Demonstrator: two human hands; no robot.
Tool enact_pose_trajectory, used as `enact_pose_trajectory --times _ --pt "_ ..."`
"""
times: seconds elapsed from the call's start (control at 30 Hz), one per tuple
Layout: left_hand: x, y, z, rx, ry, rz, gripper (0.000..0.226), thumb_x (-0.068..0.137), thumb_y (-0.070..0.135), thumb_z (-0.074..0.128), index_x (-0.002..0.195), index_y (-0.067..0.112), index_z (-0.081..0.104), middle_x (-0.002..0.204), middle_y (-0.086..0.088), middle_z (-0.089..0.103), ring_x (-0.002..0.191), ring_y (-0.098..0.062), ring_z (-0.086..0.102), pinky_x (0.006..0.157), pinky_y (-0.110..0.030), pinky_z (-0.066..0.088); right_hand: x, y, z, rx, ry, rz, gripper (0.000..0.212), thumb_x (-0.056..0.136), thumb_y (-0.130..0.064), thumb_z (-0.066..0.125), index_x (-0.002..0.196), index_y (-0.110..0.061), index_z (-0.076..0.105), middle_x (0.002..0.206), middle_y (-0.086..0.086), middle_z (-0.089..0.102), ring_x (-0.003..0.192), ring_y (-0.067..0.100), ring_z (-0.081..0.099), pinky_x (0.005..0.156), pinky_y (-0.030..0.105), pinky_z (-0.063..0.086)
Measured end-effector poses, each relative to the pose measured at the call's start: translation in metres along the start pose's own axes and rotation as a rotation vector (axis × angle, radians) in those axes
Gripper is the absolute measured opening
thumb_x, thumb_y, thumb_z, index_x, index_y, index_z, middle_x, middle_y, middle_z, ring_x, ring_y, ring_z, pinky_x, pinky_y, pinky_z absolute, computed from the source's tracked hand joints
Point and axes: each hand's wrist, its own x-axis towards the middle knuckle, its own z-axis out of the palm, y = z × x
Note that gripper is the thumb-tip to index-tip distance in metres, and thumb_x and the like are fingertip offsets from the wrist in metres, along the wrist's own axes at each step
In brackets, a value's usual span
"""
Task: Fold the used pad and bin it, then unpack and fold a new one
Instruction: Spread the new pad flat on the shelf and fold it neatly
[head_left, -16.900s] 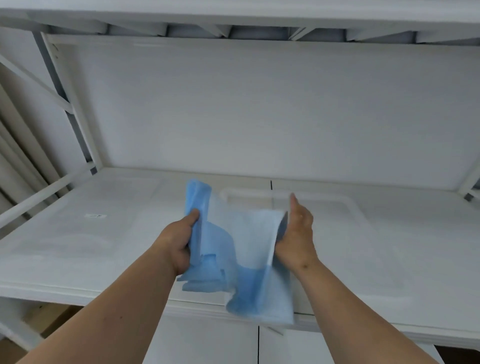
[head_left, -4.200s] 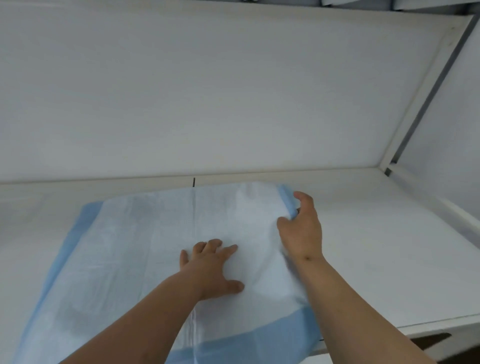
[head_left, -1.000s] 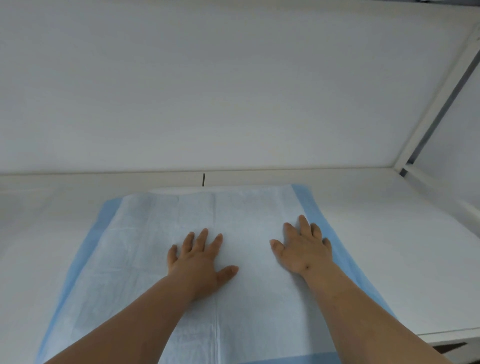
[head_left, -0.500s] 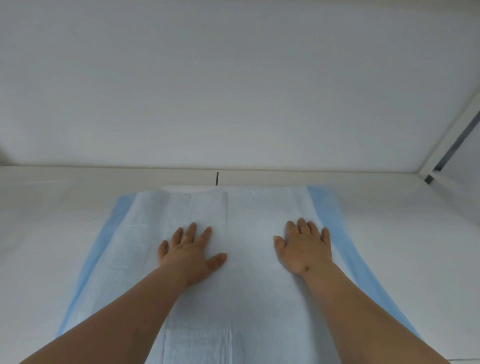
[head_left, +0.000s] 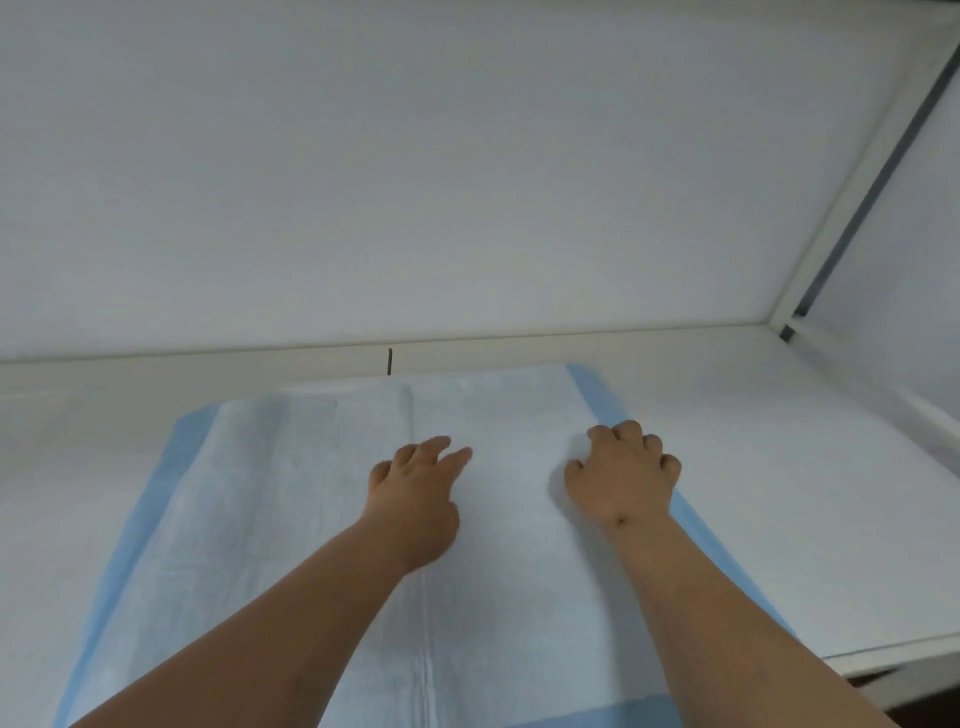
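Watching from beside the white shelf unit, I see the new pad (head_left: 322, 519) spread flat on the white surface (head_left: 753, 493), pale absorbent face up, blue border showing down both sides and along the near edge. It lies between the back panel (head_left: 467, 182) and the front lip, its near end running out of view under the forearms.

The left hand (head_left: 415, 488) rests on the middle of the pad, just beside the centre crease, fingers stretched forward and loosely apart. The right hand (head_left: 623, 478) sits near the right blue border with its fingers curled under; its grip looks bunched, as if gathering the sheet, but I cannot tell whether any material is pinched.

The step in hand, I judge, is the first fold of the fresh pad. To do it well, the left hand should press flat on the fold line as an anchor while the right takes the border itself, not the padding, and lifts it over in one sweep so that edge meets edge. Thin backing like this crumples and traps air, so a smoothing stroke outward from the crease would help.

The pad's long axis runs from the person toward the back panel, angled slightly to the right at the far end, and the existing centre crease follows that same line.
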Motion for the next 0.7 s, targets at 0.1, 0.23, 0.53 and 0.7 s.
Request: enact_pose_trajectory --times 0.1,0.23,0.53,0.7 --pt "0.008 0.026 0.005 -0.046 -0.064 0.120 0.057 0.097 0.027 0.044 0.151 0.033 0.024 0.160 0.008 0.016 0.146 -0.017 0.015 0.118 -0.040 0.014 -0.007 0.019 -0.006 -0.020 -0.027 0.048 0.032 0.085 -0.041 0.048 0.109 -0.021 0.056 0.107 0.002 0.048 0.104 0.026 0.050 0.091 0.041 0.032" --pt "0.015 0.048 0.016 -0.084 -0.174 0.143 0.059 0.098 0.038 0.043 0.152 0.031 0.021 0.161 0.005 0.015 0.147 -0.018 0.013 0.120 -0.040 0.016 -0.018 0.032 -0.004 -0.036 -0.049 0.046 0.020 0.084 -0.038 0.046 0.094 -0.023 0.052 0.091 -0.002 0.050 0.093 0.024 0.059 0.085 0.040 0.031" --pt "0.014 0.061 0.025 -0.023 -0.306 0.105 0.066 0.095 0.053 0.043 0.153 0.033 0.017 0.163 0.005 -0.002 0.150 -0.017 -0.001 0.120 -0.041 0.010 -0.021 0.041 -0.002 -0.128 0.019 -0.078 0.016 0.092 -0.030 0.041 0.079 -0.023 0.047 0.083 -0.003 0.047 0.071 0.023 0.051 0.084 0.036 0.032" --pt "0.012 0.060 0.026 -0.127 -0.305 0.102 0.066 0.096 0.050 0.046 0.153 0.029 0.019 0.163 0.002 -0.002 0.150 -0.016 -0.004 0.121 -0.036 0.004 -0.019 0.037 -0.002 -0.246 0.083 -0.154 0.013 0.088 -0.017 0.048 0.083 -0.024 0.058 0.074 -0.004 0.038 0.072 0.022 0.041 0.076 0.036 0.025"
